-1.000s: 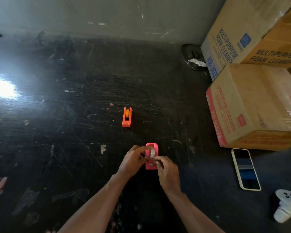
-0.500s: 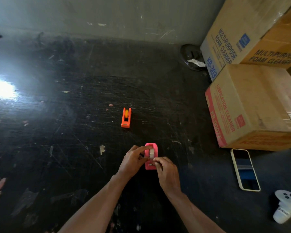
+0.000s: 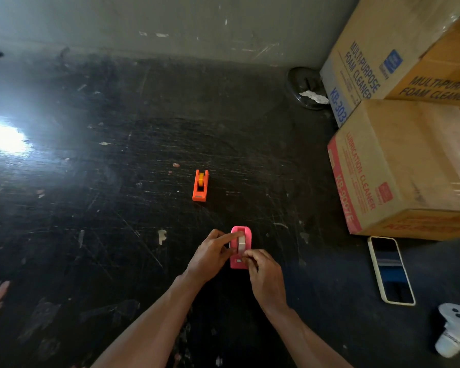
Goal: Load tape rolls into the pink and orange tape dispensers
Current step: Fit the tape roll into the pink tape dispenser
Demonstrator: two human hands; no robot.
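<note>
- Little is changing from the frame half a second back: both hands are staying on the pink plastic tape dispenser (image 3: 240, 230), and the right fingertips are edging only slightly toward its near end.
- That dispenser is sitting on the dark, scratched surface (image 3: 117, 208), low and central in the view. Its long axis is pointing straight away from the person, and a white tape roll (image 3: 241, 244) is standing on edge in its well.
- Curled fingers of the left hand (image 3: 210, 254) are gripping the dispenser's left side, with the index finger reaching across the top toward the roll.
- Thumb and forefinger of the right hand (image 3: 267, 274) are pinching at the roll's near edge, just beyond the cutter end. Whether they are holding a loose tape end is too small to tell.
- With the roll lying directly ahead of the right fingertips, any pull toward the cutter would likely be coming back along the long axis, the left hand bracing.
- Farther off and well apart, an orange plastic tape dispenser (image 3: 200, 192) is lying parallel and already carrying a yellow tape roll (image 3: 201, 179).
- Off to the right, stacked brown cardboard boxes (image 3: 409, 166), a dark-screened phone (image 3: 391, 270) and a white handheld controller (image 3: 454, 333) are resting.
</note>
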